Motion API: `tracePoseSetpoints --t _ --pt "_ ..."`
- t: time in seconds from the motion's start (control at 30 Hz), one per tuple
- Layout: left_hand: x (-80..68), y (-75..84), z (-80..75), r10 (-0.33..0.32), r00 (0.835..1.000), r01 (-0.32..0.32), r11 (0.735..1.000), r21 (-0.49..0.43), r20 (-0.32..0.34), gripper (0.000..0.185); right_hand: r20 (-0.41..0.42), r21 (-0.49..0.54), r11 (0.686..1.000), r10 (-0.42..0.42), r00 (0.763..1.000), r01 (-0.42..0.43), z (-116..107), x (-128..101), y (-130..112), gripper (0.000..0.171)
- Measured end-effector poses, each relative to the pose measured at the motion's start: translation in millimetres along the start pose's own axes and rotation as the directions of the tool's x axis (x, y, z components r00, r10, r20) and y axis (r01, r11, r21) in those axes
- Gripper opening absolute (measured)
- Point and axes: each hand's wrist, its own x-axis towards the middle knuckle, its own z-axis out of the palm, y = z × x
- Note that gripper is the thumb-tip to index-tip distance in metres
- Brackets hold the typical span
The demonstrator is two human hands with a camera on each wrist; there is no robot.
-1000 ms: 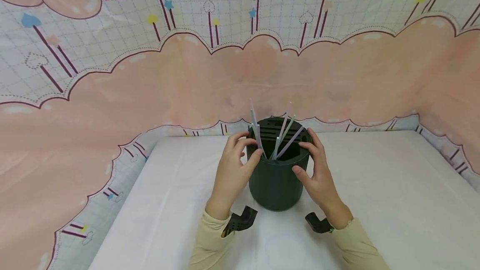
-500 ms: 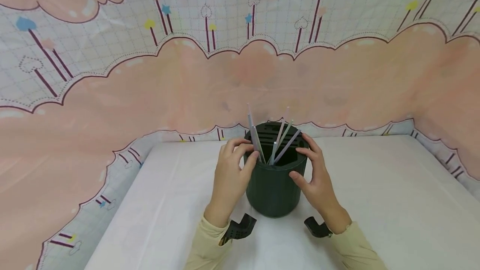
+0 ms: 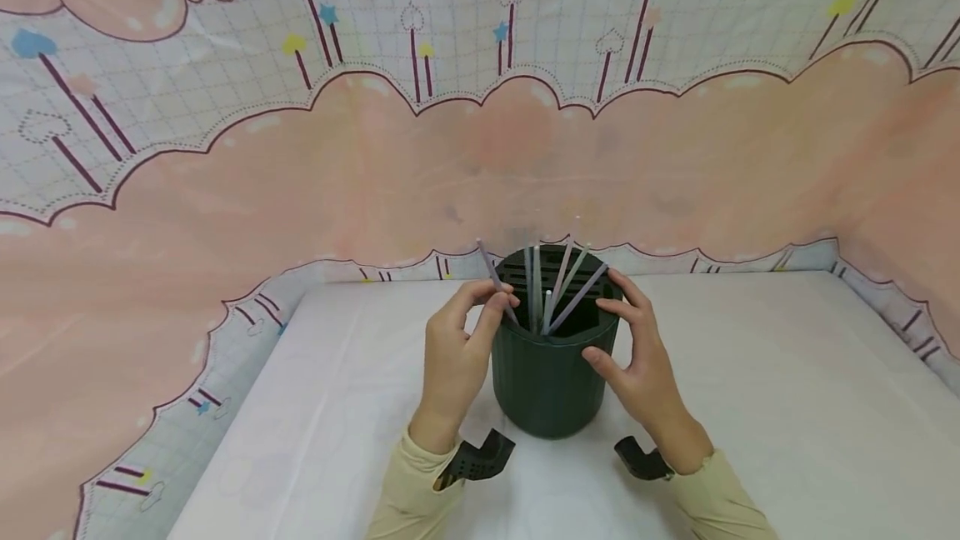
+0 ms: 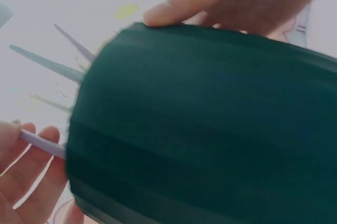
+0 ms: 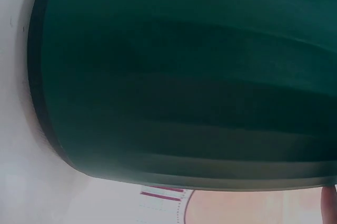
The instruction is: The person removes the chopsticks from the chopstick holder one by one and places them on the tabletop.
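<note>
A dark green ribbed holder (image 3: 550,382) stands on the white table (image 3: 765,407) with several thin pastel sticks (image 3: 558,290) leaning in its slotted top. My left hand (image 3: 498,303) pinches one pale stick (image 3: 491,273) at the holder's left rim, and the stick tilts up and to the left. In the left wrist view that stick (image 4: 41,143) lies across my fingers (image 4: 21,166) beside the holder (image 4: 210,129). My right hand (image 3: 611,319) grips the holder's right side, fingers on the rim and thumb on the wall. The holder (image 5: 184,76) fills the right wrist view.
A pink and white patterned cloth (image 3: 300,157) rises as a backdrop behind and beside the table. The white tabletop stretches out to the left and right of the holder. Black wrist mounts (image 3: 476,458) sit at both cuffs.
My left hand has drawn one stick away from the others and tilted it out to the left. The right hand stays on the holder.
</note>
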Motion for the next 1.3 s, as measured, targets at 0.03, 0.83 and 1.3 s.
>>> tracePoseSetpoints --t 0.03,0.83,1.3 --pt "0.4 2.8 -0.7 -0.001 1.0 0.001 0.999 -0.04 -0.001 0.014 -0.002 -0.001 1.0 0.002 1.0 -0.002 0.0 0.3 -0.2 0.058" --pt "6.0 23.5 -59.0 -0.049 0.861 -0.273 0.795 -0.541 -0.506 0.014 -0.012 0.032 0.999 -0.023 1.0 0.024 -4.3 6.1 -23.7 0.062" --pt "3.9 -2.0 -54.0 -0.454 0.876 0.475 0.87 -0.131 0.163 0.017 -0.03 0.026 0.998 -0.053 0.998 0.054 -0.5 4.5 -20.3 0.063"
